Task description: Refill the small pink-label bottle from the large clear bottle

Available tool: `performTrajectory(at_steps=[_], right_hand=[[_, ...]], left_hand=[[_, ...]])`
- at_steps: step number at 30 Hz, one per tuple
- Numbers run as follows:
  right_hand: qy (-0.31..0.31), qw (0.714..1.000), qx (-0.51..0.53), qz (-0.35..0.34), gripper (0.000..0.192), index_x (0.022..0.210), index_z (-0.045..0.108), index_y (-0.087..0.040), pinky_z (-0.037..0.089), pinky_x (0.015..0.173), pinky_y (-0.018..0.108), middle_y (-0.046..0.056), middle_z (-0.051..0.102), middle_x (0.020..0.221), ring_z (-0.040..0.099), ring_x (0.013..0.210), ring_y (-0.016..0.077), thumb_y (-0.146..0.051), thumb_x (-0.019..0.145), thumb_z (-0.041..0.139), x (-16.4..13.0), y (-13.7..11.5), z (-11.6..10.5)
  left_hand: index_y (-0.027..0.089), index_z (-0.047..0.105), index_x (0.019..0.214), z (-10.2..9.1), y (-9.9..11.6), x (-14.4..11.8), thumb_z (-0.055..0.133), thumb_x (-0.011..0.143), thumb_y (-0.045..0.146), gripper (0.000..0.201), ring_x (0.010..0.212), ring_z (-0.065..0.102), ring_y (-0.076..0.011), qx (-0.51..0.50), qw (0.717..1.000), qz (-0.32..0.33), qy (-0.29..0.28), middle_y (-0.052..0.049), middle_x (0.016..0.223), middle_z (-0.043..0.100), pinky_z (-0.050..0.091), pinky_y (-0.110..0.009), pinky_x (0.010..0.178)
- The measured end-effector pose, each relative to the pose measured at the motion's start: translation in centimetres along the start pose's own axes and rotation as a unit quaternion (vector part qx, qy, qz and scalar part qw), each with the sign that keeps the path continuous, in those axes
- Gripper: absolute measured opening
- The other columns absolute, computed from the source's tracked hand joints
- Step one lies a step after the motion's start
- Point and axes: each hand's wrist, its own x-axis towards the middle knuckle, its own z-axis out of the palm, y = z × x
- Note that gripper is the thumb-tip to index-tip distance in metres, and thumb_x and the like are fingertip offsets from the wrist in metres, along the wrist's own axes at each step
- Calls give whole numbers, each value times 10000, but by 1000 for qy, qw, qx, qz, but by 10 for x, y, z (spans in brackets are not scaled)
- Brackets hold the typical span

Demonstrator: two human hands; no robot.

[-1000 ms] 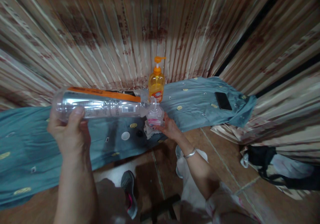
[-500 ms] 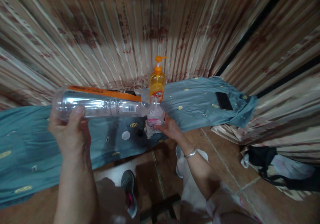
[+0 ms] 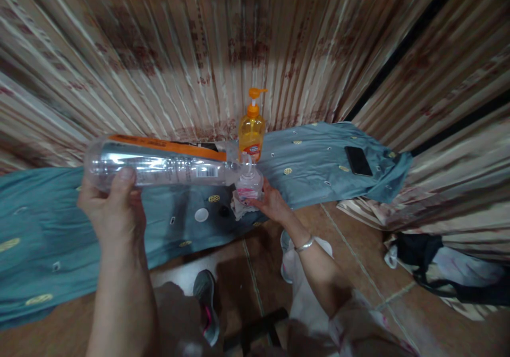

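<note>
My left hand [image 3: 115,203] is wrapped round the base end of a large clear plastic bottle [image 3: 171,171] with an orange label. The bottle lies nearly level in the air, its neck pointing right. Its mouth meets the top of a small clear bottle [image 3: 249,181] with a pink label; whether the two touch I cannot tell. Closed round the small bottle's lower right side is my right hand [image 3: 271,200], with a silver bangle at the wrist. A crumpled pale cloth or tissue [image 3: 239,209] shows beneath the small bottle.
Behind the small bottle stands an orange pump bottle [image 3: 252,134]. A white round cap [image 3: 201,215] and a dark round piece [image 3: 223,211] lie on the teal cloth [image 3: 311,171]. A phone [image 3: 358,160] rests at the right. Pleated curtains [image 3: 159,54] hang behind.
Both hands and both bottles hold nearly the same pose. The whole view has shifted very slightly.
</note>
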Motion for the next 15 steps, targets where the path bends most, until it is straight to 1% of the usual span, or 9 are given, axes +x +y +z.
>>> performTrajectory(at_steps=[4,6,10,15], right_hand=[[5,1000,-2,-5,639,1251,398,-120,485,766,312,102,652,1031,635,911,238,-412,744,653,0,-1,-1],[7,1000,-1,-3,643,1248,403,-119,488,760,317,99,658,1012,639,894,240,-420,739,655,-1,-1,-1],[9,1000,4,-9,630,1257,390,-139,486,776,316,95,653,1043,635,920,239,-408,747,645,-1,-2,-1],[4,1000,6,-11,628,1243,397,-113,489,761,316,103,658,1023,639,902,239,-398,743,648,0,-1,-1]], left_hand=[[166,677,758,0,-1,0,757,516,287,283,777,603,-153,18,1000,10,-10,-4,732,616,473,-392,875],[166,673,736,0,-1,1,752,511,290,269,764,598,-151,20,1000,9,-3,-2,716,610,479,-381,860],[173,655,684,-1,-2,2,742,501,267,223,728,579,-135,14,1000,4,9,5,691,598,484,-343,819],[168,644,634,-2,-3,3,733,493,272,196,669,555,-119,-5,1000,-5,17,-5,684,590,482,-326,775]])
